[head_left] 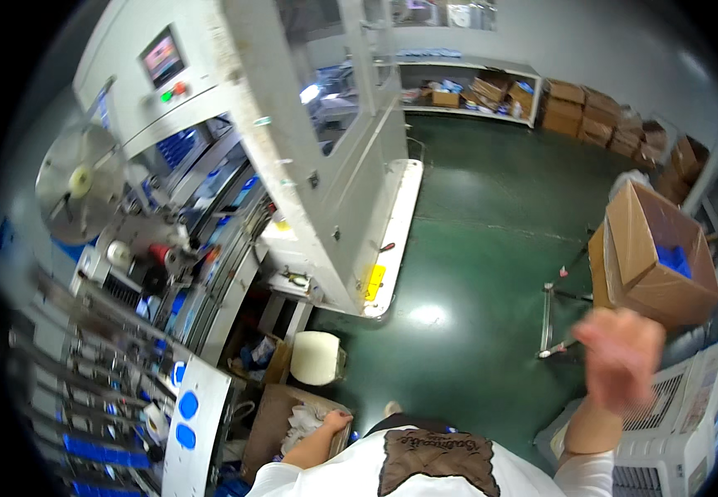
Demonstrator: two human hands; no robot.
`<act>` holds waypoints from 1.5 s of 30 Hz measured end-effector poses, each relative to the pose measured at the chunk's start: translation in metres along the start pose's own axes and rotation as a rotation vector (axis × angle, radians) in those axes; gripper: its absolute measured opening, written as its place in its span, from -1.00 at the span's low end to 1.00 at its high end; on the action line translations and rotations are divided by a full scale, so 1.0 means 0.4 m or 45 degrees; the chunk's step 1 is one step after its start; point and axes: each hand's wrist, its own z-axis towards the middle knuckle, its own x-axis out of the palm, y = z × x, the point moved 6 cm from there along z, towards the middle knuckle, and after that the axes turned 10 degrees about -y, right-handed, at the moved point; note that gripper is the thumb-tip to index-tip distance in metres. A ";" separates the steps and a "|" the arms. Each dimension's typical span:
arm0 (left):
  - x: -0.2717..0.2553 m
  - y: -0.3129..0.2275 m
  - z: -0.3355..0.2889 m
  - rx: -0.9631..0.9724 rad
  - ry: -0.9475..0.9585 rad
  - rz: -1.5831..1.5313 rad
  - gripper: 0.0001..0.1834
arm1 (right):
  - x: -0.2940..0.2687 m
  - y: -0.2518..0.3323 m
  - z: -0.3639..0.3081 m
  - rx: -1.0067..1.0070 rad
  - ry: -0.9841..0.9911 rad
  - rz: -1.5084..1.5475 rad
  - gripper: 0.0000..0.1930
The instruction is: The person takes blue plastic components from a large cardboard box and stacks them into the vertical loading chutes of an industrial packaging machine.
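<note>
Left fingers (340, 417) grip upward-opening carton (271, 414), long axis uncertain; right fingers (624, 333) blurred, state unclear.

Cool, fairly bright light glares white off the glossy green floor (475, 248) and flares in a cabinet window (326, 112). Motion blurs the right hand (621, 358), while fisheye distortion bends straight edges toward a dim, black-cornered rim.
</note>
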 end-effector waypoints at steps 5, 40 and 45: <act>-0.065 -0.126 0.209 -0.115 0.140 0.130 -0.59 | 0.001 0.116 0.132 -0.502 0.275 -0.024 -0.90; 0.025 -2.838 -0.179 2.853 0.997 -0.684 -0.82 | -0.701 0.184 0.414 -1.337 0.466 -2.785 -0.84; -0.100 -3.050 -0.322 3.400 0.635 -1.011 -0.76 | -0.774 0.077 0.460 -0.746 0.634 -3.244 -0.82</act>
